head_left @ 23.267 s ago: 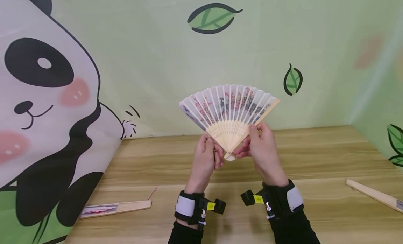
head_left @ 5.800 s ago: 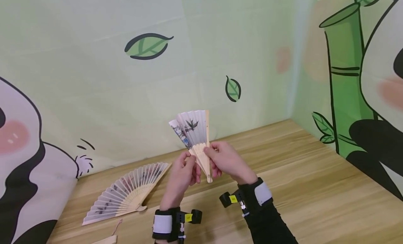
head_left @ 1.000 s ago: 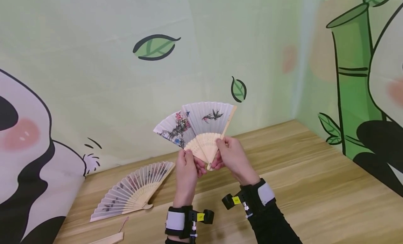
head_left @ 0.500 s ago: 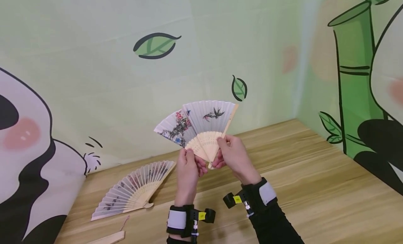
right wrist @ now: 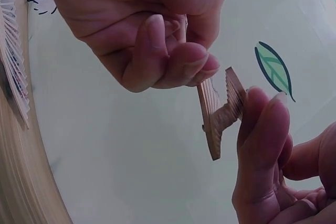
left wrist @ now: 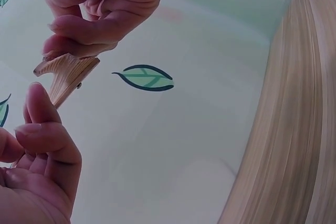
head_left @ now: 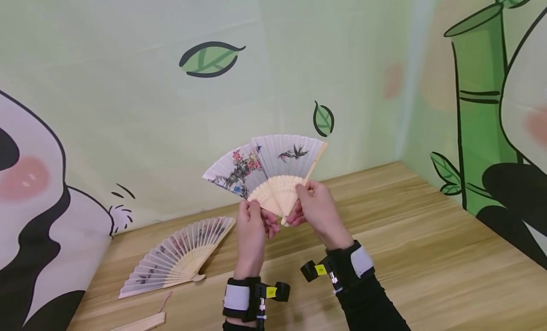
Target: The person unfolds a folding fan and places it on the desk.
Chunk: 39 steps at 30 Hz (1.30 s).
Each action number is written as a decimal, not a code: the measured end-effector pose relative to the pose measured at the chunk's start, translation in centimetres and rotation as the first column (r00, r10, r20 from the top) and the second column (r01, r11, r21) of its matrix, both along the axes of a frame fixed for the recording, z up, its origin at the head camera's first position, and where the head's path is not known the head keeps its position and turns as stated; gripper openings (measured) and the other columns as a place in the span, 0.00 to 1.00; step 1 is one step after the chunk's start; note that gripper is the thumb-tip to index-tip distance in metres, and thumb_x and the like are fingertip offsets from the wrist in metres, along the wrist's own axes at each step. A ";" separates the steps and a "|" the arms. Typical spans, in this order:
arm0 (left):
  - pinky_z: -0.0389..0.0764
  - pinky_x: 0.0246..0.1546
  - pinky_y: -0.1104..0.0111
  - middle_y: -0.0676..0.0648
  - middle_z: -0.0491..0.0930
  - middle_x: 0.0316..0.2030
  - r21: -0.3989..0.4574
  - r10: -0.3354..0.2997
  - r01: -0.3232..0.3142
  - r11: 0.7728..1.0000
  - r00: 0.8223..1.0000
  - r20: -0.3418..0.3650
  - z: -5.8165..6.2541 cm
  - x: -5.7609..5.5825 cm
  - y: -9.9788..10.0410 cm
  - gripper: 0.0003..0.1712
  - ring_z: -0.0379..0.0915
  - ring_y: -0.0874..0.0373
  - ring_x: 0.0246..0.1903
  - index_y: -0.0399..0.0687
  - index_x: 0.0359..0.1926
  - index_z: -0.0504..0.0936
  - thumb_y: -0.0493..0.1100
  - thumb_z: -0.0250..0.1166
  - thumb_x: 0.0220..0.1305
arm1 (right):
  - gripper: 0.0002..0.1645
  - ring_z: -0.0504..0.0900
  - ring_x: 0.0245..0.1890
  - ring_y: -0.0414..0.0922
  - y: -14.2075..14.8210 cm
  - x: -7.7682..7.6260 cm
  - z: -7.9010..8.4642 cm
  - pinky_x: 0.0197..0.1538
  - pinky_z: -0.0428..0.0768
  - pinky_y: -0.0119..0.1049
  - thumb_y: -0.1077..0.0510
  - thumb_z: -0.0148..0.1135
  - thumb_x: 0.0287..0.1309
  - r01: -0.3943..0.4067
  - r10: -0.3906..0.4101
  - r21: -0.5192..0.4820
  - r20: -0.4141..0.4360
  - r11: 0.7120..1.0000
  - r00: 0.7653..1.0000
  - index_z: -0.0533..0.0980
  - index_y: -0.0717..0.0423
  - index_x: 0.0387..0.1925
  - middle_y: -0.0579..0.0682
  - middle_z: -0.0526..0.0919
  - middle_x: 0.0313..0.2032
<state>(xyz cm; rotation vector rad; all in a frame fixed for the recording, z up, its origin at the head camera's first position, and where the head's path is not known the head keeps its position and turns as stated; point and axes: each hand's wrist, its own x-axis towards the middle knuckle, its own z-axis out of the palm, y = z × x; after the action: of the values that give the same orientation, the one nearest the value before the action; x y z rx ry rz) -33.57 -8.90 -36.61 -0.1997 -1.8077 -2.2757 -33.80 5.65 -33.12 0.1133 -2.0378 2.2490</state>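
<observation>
Left hand (head_left: 253, 222) and right hand (head_left: 319, 211) each pinch 1 edge of the raised fan (head_left: 282, 167), probably so its folds stand spread between them.

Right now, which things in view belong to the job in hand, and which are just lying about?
In use, it seems:
raised fan
left hand and right hand, holding that fan by its two sides

Apparently just lying about:
spread fan on the table, untouched
pale wooden piece, cut off by the picture's bottom edge
</observation>
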 end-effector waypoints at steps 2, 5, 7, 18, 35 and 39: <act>0.69 0.13 0.73 0.45 0.76 0.22 0.008 -0.001 0.001 1.000 1.000 -0.007 0.1 0.0 0.1 0.13 0.71 0.58 0.13 0.42 0.39 0.62 0.46 0.40 0.80 | 0.15 0.82 0.16 0.48 0.1 -0.1 0.1 0.20 0.81 0.36 0.57 0.46 0.75 0.007 -0.007 -0.003 0.001 1.000 1.000 0.68 0.65 0.35 0.55 0.75 0.19; 0.69 0.14 0.73 0.45 0.76 0.21 0.017 -0.001 0.001 1.000 1.000 -0.020 0.2 0.0 0.2 0.13 0.72 0.58 0.14 0.42 0.39 0.62 0.45 0.40 0.80 | 0.15 0.82 0.17 0.48 0.1 -0.1 0.2 0.21 0.81 0.37 0.57 0.45 0.75 0.013 -0.013 -0.005 -0.005 1.000 1.000 0.68 0.65 0.36 0.55 0.75 0.20; 0.69 0.14 0.73 0.45 0.76 0.22 0.016 -0.004 0.004 1.000 1.000 -0.027 0.2 0.0 0.2 0.13 0.72 0.58 0.14 0.42 0.39 0.61 0.45 0.40 0.80 | 0.15 0.82 0.17 0.49 0.2 -0.1 0.2 0.20 0.81 0.37 0.57 0.45 0.75 0.021 -0.022 -0.006 -0.013 1.000 1.000 0.68 0.65 0.36 0.55 0.75 0.20; 0.70 0.13 0.72 0.46 0.76 0.21 0.082 -0.065 0.067 0.994 0.998 -0.025 0.0 -0.2 -0.2 0.20 0.73 0.58 0.14 0.42 0.41 0.63 0.55 0.38 0.79 | 0.15 0.82 0.16 0.47 0.3 -0.1 0.2 0.18 0.79 0.35 0.56 0.45 0.75 0.026 -0.025 0.007 -0.044 1.000 0.999 0.67 0.66 0.37 0.55 0.76 0.19; 0.71 0.12 0.73 0.46 0.78 0.20 0.078 -0.035 0.037 0.996 0.999 -0.035 0.3 -0.3 -0.3 0.20 0.75 0.59 0.14 0.41 0.41 0.62 0.53 0.36 0.79 | 0.14 0.83 0.17 0.48 0.4 -0.3 0.2 0.16 0.76 0.33 0.55 0.44 0.76 0.045 -0.046 -0.023 -0.034 0.999 0.998 0.64 0.64 0.37 0.54 0.76 0.20; 0.72 0.12 0.73 0.46 0.78 0.21 0.087 -0.035 0.038 0.996 0.999 -0.039 0.3 -0.3 -0.3 0.20 0.75 0.59 0.14 0.41 0.41 0.63 0.53 0.35 0.80 | 0.15 0.83 0.17 0.48 0.3 -0.3 0.2 0.16 0.76 0.32 0.55 0.44 0.76 0.059 -0.059 -0.023 -0.026 0.998 0.998 0.64 0.64 0.37 0.55 0.76 0.21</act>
<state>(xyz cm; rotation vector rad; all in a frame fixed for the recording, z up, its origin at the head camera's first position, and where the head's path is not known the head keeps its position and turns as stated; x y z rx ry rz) -33.88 -9.16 -36.36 -0.2601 -1.6958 -2.3536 -34.12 5.97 -32.88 0.0796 -1.9755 2.2226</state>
